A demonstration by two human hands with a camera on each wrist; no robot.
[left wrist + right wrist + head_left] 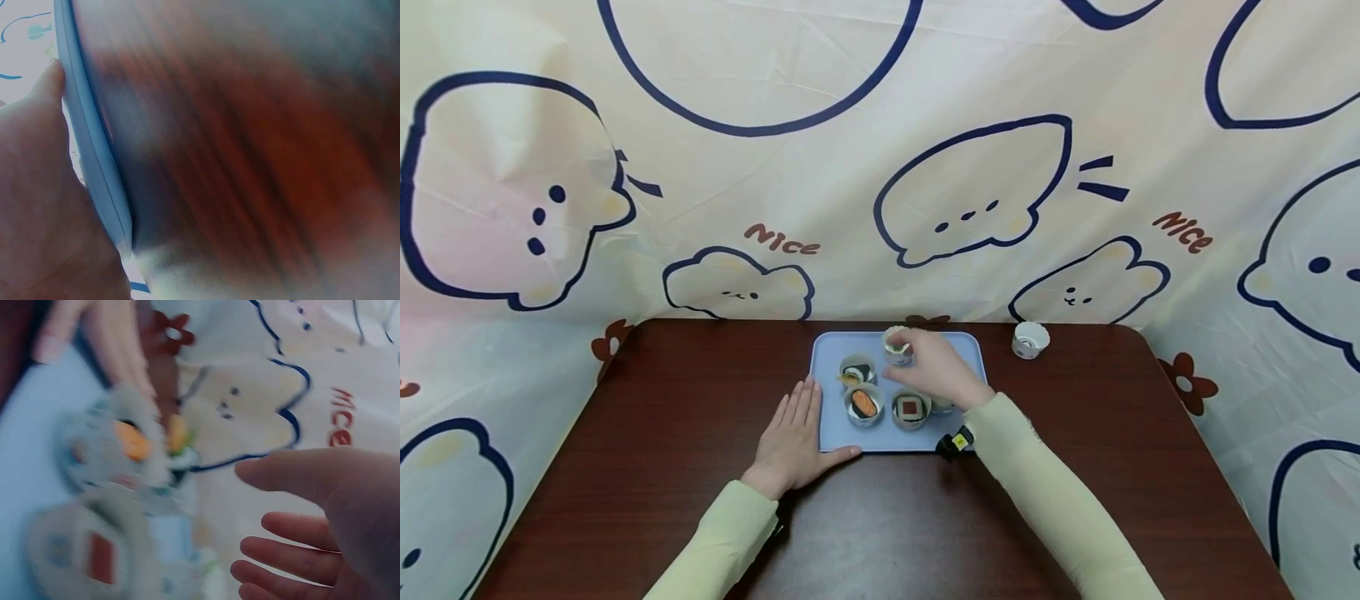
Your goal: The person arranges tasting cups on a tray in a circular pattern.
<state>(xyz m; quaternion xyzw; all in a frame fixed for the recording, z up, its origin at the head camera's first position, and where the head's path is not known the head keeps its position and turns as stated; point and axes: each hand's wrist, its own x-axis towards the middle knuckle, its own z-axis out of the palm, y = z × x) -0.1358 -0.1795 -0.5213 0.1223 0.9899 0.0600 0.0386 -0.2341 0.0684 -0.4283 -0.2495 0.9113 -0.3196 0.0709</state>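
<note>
On the blue tray (842,437) stand several small paper cups with toy-like sushi pieces. My left hand (790,433) rests flat at the tray's left side, its thumb along the front edge; the left wrist view shows that hand (56,187) beside the tray's rim (94,137). Over the back of the tray, my right hand (936,362) has its thumb and fingers spread around the back cup (897,354). In the right wrist view the right hand (325,519) shows apart fingers, with nothing visible between them. Nearer cups hold an orange-topped piece (864,404) and a square red-centred piece (912,408).
Another tray cup (857,371) holds a dark-and-white piece with yellow. My right arm partly hides one more cup (942,405). A white cup (1031,340) stands on the brown table (1075,467), right of the tray. A printed cloth (835,192) hangs behind the table.
</note>
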